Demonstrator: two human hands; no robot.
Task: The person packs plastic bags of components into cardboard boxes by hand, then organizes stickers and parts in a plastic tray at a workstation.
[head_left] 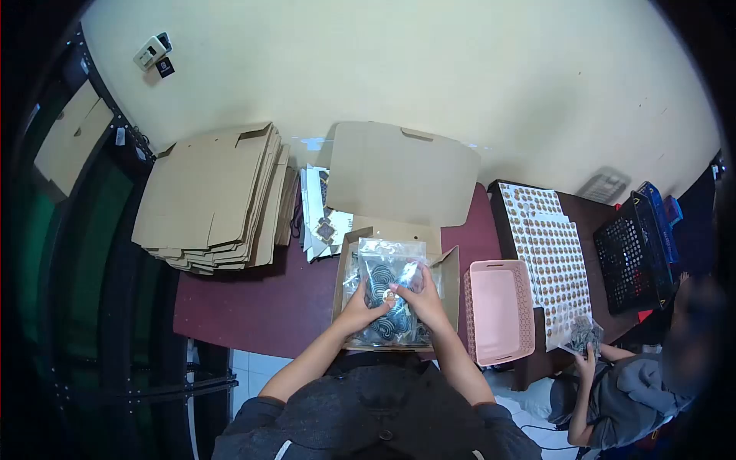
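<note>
Both my hands hold a clear plastic bag (pixel 381 270) of dark coiled items over an open cardboard box (pixel 452 291). My left hand (pixel 362 310) grips the bag's left side. On its right side is my right hand (pixel 422 299), with the thumb on a small round sticker near the bag's middle. More clear bags show under and around it inside the box. The box's lid (pixel 402 172) stands raised behind it.
Flattened cardboard boxes (pixel 203 192) are stacked at the left, beside printed cards (pixel 326 230). On the right are a pink basket (pixel 500 310), sticker sheets (pixel 556 261) and a black crate (pixel 632 253). A co-worker (pixel 636 391) holds a similar bag (pixel 585 336).
</note>
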